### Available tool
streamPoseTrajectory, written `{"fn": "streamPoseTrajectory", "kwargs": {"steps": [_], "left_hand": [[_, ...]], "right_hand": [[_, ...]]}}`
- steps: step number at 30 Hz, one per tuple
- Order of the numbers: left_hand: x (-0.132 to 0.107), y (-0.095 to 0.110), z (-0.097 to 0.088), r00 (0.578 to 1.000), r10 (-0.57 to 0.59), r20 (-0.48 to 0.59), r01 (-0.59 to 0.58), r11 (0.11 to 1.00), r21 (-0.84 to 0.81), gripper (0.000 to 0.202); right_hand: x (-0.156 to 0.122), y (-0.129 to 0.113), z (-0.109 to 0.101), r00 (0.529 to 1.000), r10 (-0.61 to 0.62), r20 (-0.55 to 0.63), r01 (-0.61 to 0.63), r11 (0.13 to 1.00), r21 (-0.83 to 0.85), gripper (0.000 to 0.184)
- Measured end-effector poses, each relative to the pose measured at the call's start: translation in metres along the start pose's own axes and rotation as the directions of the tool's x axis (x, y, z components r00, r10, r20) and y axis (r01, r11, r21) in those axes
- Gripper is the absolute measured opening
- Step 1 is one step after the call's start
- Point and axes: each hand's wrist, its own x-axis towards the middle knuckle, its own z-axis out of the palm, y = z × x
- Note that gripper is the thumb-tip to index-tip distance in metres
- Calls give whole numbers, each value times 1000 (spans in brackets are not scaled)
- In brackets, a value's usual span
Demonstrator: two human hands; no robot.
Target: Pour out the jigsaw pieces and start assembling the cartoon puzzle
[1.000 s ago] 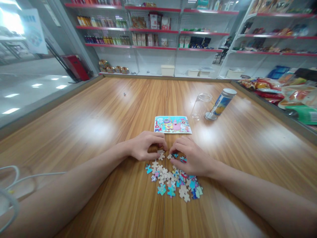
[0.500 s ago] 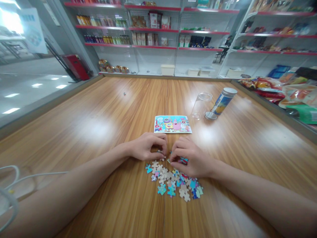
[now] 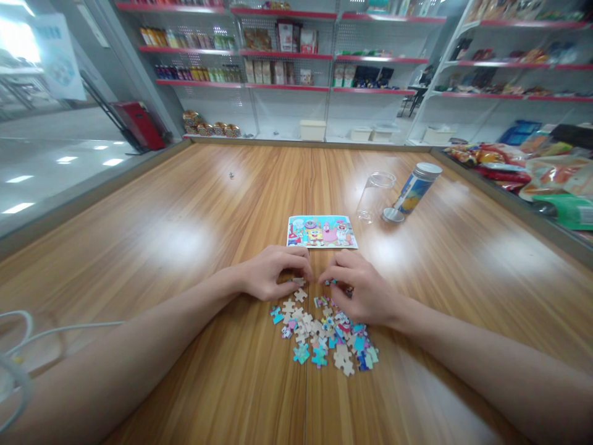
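Note:
A heap of small jigsaw pieces lies on the wooden table right in front of me. My left hand rests at the heap's far left edge, fingers curled and pinching a pale piece. My right hand sits at the heap's far right side, fingers closed on a coloured piece. The two hands' fingertips nearly meet above the heap. A cartoon reference picture lies flat just beyond the hands.
A clear plastic jar lies on its side beyond the picture, beside a tilted printed tube and a round lid. Snack bags crowd the right edge. A white cable lies at the near left. Stocked shelves stand behind.
Both hands lifted slightly away from the heap toward the picture, each keeping a piece pinched. More of the heap's far pieces now show below the fingers.

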Motion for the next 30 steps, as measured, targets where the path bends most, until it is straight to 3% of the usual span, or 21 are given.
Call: {"fn": "streamPoseTrajectory", "kwargs": {"steps": [3, 6, 11, 16, 19, 26, 30], "left_hand": [[0, 0, 0, 1000, 2, -7, -2, 1000, 1, 17], [0, -2, 0, 1000, 7, -6, -7, 1000, -17, 21], [-3, -6, -2, 1000, 14, -10, -13, 998, 62, 30], [-5, -7, -8, 1000, -10, 12, 5, 948, 318, 22], [-5, -6, -10, 998, -18, 58, -4, 930, 368, 16], [-2, -4, -3, 999, -31, 28, 22, 963, 267, 9], [0, -3, 3, 1000, -6, -26, 11, 983, 182, 6]], "right_hand": [[1, -7, -2, 990, -96, 102, 96, 995, 12, 29], [1, -10, -3, 978, -101, 182, 107, 994, -26, 22], [1, -7, -3, 990, -79, 121, 84, 995, -45, 17], [2, -5, -1, 995, -22, 101, 29, 997, -67, 22], [3, -5, 1, 997, -1, 82, 5, 999, -54, 18], [4, -7, -1, 994, 57, 89, -50, 996, -77, 24], [5, -8, -1, 991, 77, 110, -69, 995, -70, 17]]}}
